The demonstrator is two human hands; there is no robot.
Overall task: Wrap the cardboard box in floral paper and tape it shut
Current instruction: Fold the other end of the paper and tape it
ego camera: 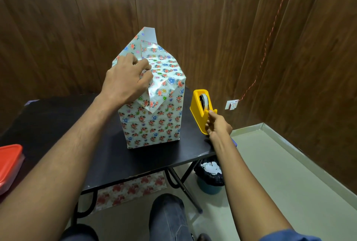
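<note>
The left hand [126, 80] pinches a folded flap of the shiny floral wrapping paper [154, 121] atop the tall wrapped box. Just right of it, the right hand [218, 124] grips the yellow plastic tape dispenser [201, 109], thumb at the cutter. Both stand on a black folding table [77, 124], against brown wood-panelled walls [193, 8].
</note>
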